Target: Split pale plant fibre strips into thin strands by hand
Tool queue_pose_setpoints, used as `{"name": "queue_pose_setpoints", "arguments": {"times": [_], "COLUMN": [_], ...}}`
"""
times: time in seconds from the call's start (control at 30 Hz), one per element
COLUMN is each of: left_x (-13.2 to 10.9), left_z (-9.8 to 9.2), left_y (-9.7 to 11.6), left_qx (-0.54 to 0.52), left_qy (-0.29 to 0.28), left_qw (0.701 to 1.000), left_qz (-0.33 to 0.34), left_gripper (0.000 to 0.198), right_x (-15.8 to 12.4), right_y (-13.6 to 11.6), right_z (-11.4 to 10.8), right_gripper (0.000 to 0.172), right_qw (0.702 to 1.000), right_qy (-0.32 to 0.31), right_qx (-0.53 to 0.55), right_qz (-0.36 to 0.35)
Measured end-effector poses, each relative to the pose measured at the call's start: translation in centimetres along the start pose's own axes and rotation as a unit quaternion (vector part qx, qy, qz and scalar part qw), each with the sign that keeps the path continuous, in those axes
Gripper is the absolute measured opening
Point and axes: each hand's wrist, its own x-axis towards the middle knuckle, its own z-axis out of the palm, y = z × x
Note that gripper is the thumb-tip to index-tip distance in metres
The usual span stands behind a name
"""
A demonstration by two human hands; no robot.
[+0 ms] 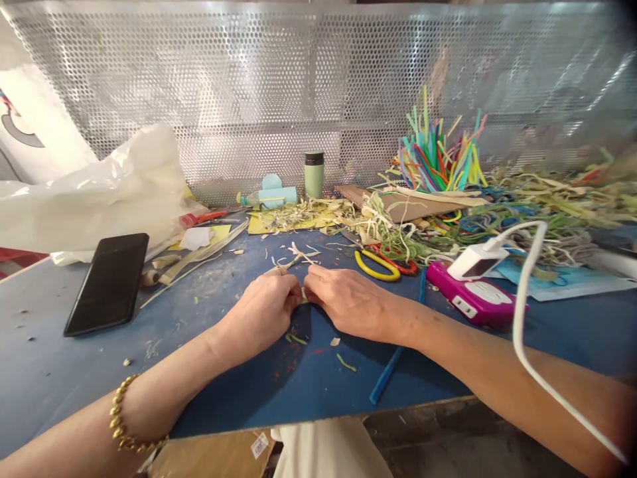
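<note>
Above the middle of the blue tabletop, my two hands meet with their fingertips nearly touching. My left hand, with a gold bead bracelet on its wrist, is closed in a pinch. Opposite it, my right hand is also pinched. Thin pale fibre strips stick out beyond the fingertips of both hands; the part between the fingers is mostly hidden. Small green scraps lie below the hands. A blue stick runs under my right forearm, and yellow-handled scissors rest just beyond that hand.
A black phone and a plastic bag occupy the left. Fibre scraps and a green bottle stand behind. To the right are coloured stems, tangled fibres, and a purple power strip with a white cable.
</note>
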Motion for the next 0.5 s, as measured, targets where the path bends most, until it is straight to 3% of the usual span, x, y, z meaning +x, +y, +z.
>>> {"name": "queue_pose_setpoints", "arguments": {"times": [0.17,0.3,0.5], "left_x": [0.5,0.9,1.1], "left_z": [-0.2,-0.6,-0.9], "left_y": [0.5,1.1,0.9], "left_qx": [0.020,0.041,0.016], "left_qy": [-0.019,-0.038,-0.067], "left_qw": [0.998,0.994,0.994], "left_qz": [-0.058,-0.098,-0.084], "left_gripper": [0.015,0.015,0.013], "right_x": [0.8,1.7,2.4], "right_y": [0.4,0.7,1.0], "right_z": [-0.1,-0.6,-1.4], "right_gripper": [0.012,0.010,0.009], "right_qw": [0.996,0.987,0.971], "right_qy": [-0.012,-0.064,-0.100], "right_qx": [0.073,0.098,0.156], "right_qz": [0.056,0.114,0.154]}}
